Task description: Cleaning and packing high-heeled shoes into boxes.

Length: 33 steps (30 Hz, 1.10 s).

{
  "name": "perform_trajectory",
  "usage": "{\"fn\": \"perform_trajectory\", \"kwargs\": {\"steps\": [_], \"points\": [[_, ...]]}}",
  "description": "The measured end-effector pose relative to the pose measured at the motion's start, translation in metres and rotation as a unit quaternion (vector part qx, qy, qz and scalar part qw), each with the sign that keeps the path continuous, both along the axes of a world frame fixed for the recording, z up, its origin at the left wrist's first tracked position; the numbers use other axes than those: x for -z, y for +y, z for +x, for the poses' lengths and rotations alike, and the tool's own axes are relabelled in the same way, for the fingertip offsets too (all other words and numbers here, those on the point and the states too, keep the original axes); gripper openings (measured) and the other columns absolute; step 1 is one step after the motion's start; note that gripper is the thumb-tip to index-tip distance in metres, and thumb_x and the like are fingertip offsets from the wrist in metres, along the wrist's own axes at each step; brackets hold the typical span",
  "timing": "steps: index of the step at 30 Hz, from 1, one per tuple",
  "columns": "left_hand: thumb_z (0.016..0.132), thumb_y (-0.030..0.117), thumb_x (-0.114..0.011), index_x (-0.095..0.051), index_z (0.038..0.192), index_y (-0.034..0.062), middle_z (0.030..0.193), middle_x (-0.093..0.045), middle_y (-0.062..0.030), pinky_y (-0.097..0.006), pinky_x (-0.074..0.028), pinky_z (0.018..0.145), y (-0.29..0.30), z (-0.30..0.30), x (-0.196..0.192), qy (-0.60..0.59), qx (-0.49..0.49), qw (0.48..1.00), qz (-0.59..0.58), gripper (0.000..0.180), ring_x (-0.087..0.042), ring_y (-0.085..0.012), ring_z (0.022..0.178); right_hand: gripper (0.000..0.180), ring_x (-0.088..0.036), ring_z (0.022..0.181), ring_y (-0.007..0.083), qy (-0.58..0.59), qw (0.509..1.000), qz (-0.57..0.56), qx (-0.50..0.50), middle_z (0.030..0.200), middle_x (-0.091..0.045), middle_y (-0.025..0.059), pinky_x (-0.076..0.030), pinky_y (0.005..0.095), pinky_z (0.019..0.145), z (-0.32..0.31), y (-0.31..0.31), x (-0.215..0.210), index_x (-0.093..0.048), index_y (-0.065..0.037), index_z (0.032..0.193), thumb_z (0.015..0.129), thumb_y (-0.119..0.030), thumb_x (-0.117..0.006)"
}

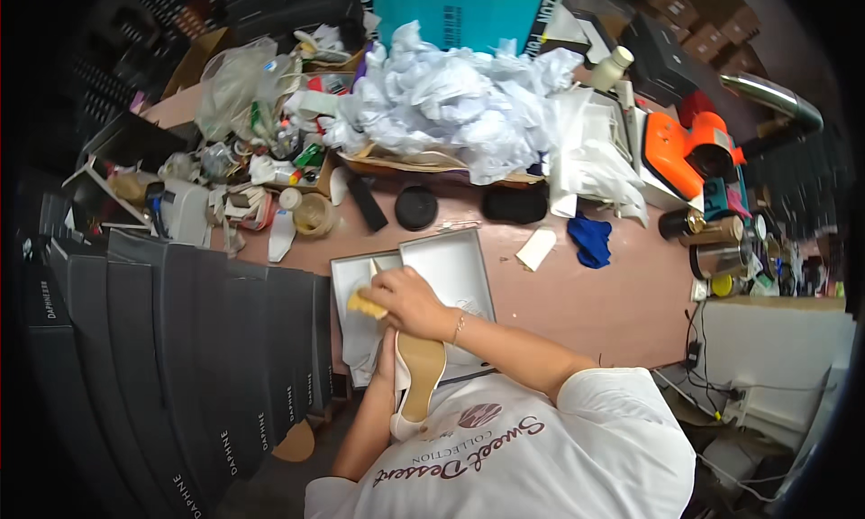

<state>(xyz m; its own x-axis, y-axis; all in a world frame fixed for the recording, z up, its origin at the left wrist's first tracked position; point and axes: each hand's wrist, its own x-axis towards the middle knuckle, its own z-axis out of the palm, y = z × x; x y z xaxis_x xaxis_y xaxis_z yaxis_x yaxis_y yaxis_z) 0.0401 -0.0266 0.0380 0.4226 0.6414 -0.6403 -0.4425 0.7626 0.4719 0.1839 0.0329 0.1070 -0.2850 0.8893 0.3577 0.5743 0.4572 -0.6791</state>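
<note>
1. Head view: the left hand (386, 357) gripped a white high-heeled shoe (414, 379) sole-up, steadying it over the open grey shoebox (450, 271) on the pink table (586, 294); the right hand (410, 301) clenched a yellow cloth (368, 305) against the toe, apparently for wiping; stacked dark boxes (180, 339) stood just left.

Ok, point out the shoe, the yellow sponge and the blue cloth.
shoe (420, 366), head view, tan sole.
yellow sponge (365, 304), head view, exposed left end.
blue cloth (591, 240), head view, middle of the crumpled fabric.

A cluttered pink worktable (595, 307) beside stacked dark boxes (180, 339).
</note>
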Motion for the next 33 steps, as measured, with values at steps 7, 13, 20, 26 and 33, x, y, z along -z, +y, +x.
{"fn": "perform_trajectory", "kwargs": {"steps": [7, 13, 20, 26, 33], "points": [[0.090, 0.063, -0.036, -0.033, 0.139, 0.0012, 0.104, -0.061, -0.0193, -0.034, -0.054, 0.075, -0.002, 0.016, -0.077, -0.100, 0.161, 0.979, 0.075, 0.079, -0.064, -0.0248, 0.089, 0.026, -0.057, 0.086, 0.0317, 0.110, 0.956, -0.062, 0.264, 0.095, -0.057, 0.0135, -0.045, 0.0392, 0.077, 0.094, -0.021, 0.018, -0.061, -0.007, 0.105, 0.080, -0.008, -0.063], [0.088, 0.059, -0.044, -0.035, 0.138, 0.0030, 0.107, -0.059, -0.0204, -0.039, -0.052, 0.082, -0.009, -0.011, -0.074, -0.094, 0.116, 0.987, 0.061, 0.076, -0.063, -0.0334, 0.096, 0.024, -0.049, 0.061, 0.0023, 0.391, 0.857, -0.293, 0.162, 0.072, -0.054, -0.0042, -0.043, 0.0200, 0.055, 0.080, -0.024, 0.017, -0.061, -0.002, 0.110, 0.093, -0.018, -0.057], [0.088, 0.057, -0.042, -0.035, 0.139, 0.0045, 0.111, -0.058, -0.0216, -0.040, -0.052, 0.083, -0.020, -0.042, -0.065, -0.068, 0.034, 0.997, 0.031, 0.074, -0.062, -0.0345, 0.098, 0.029, -0.060, 0.088, 0.0304, 0.169, 0.984, -0.019, 0.046, 0.099, -0.060, 0.0150, -0.048, 0.0350, 0.077, -0.009, 0.108, -0.018, -0.064, -0.008, 0.110, 0.080, -0.010, -0.067], [0.092, 0.052, -0.041, -0.042, 0.133, 0.0058, 0.111, -0.060, -0.0173, -0.039, -0.054, 0.080, -0.021, -0.056, -0.051, -0.103, -0.024, 0.994, 0.035, 0.061, -0.062, -0.0287, 0.099, 0.040, -0.058, 0.091, 0.0307, -0.046, 0.993, 0.112, -0.003, 0.106, -0.056, 0.0109, -0.047, 0.0401, 0.076, -0.053, 0.190, -0.007, -0.060, -0.015, 0.115, 0.076, -0.012, -0.063], [0.091, 0.057, -0.037, -0.035, 0.140, 0.0040, 0.115, -0.057, -0.0216, -0.042, -0.049, 0.089, -0.015, -0.057, -0.043, -0.076, -0.018, 0.997, -0.021, 0.072, -0.059, -0.0352, 0.105, 0.043, -0.056, 0.102, 0.0301, -0.107, 0.988, 0.110, -0.012, 0.118, -0.052, 0.0123, -0.047, 0.0405, 0.084, -0.071, 0.201, 0.040, -0.056, -0.018, 0.121, 0.079, -0.010, -0.057]]}}
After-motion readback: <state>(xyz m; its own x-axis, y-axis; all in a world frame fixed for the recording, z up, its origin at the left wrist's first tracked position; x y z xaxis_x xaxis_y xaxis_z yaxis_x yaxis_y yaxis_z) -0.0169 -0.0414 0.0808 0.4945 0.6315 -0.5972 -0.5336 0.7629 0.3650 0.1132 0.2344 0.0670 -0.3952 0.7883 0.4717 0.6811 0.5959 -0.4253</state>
